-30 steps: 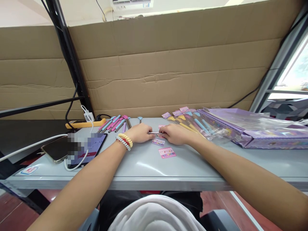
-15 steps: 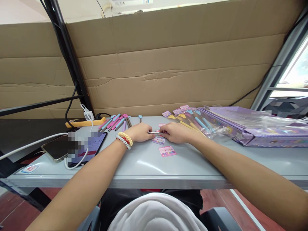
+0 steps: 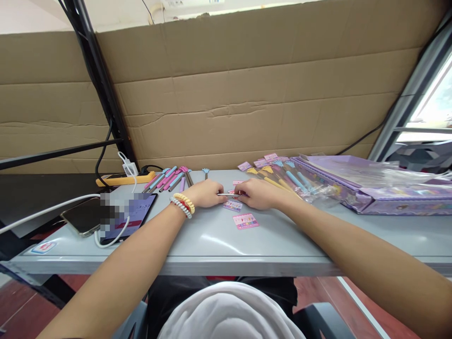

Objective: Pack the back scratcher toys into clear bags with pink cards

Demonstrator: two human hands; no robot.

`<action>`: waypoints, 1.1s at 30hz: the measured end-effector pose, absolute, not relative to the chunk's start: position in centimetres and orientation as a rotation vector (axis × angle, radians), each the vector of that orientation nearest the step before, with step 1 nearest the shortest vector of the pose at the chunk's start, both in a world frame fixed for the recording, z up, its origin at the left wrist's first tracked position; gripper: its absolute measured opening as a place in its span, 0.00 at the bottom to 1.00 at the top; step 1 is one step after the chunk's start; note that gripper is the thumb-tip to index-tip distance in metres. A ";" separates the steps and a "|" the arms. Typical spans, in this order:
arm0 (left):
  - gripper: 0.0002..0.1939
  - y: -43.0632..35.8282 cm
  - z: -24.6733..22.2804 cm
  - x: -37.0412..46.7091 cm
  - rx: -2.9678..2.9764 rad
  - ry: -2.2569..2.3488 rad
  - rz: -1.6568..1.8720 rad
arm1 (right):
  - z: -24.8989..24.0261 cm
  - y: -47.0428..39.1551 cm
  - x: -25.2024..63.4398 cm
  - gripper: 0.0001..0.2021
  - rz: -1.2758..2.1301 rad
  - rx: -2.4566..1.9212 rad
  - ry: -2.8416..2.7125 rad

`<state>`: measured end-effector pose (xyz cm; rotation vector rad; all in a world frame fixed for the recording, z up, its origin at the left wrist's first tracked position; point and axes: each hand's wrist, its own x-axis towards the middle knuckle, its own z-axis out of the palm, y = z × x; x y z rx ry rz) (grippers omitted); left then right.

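Observation:
A slim metal back scratcher rod (image 3: 229,194) spans the gap between my hands, just above the table. My left hand (image 3: 207,193) is closed around its left end, and my right hand (image 3: 259,193) grips the right end; both ends are hidden in the fingers. Behind the left hand shows a blue hand-shaped scratcher head (image 3: 205,172), its lower stem hidden. Under and near the rod lie small printed cards, including a purple card (image 3: 232,205) and, closer to me, a pink card (image 3: 246,221).
Loose pink, blue and purple back scratchers (image 3: 169,179) lie at the back left. Bagged scratchers with header cards (image 3: 282,176) lie right, against a purple box (image 3: 388,205) covered with clear plastic bags. A tablet (image 3: 132,219), a phone (image 3: 84,216) and a white cable occupy the left.

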<state>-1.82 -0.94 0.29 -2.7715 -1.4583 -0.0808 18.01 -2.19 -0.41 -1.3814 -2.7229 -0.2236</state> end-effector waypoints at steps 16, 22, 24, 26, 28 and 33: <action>0.19 -0.7 0.1 -1.9 -2.792 -1.447 -0.182 | -0.3 -2.3 17.9 0.12 -0.235 -1.390 -2.721; 0.19 -0.9 0.3 -1.8 -2.759 -1.444 -0.241 | -0.3 -2.2 17.9 0.12 -0.282 -1.403 -2.711; 0.19 -0.9 0.3 -1.7 -2.731 -1.438 -0.234 | -0.2 -2.4 17.8 0.12 -0.307 -1.422 -2.722; 0.18 -0.8 0.3 -1.6 -2.711 -1.419 -0.234 | 0.0 -2.8 17.5 0.12 -0.344 -1.456 -2.722; 0.18 -0.8 0.3 -1.5 -2.704 -1.400 -0.249 | 0.2 -3.1 17.3 0.13 -0.381 -1.497 -2.703; 0.18 -0.8 0.2 -1.4 -2.713 -1.376 -0.310 | 0.4 -3.3 17.4 0.16 -0.415 -1.518 -2.664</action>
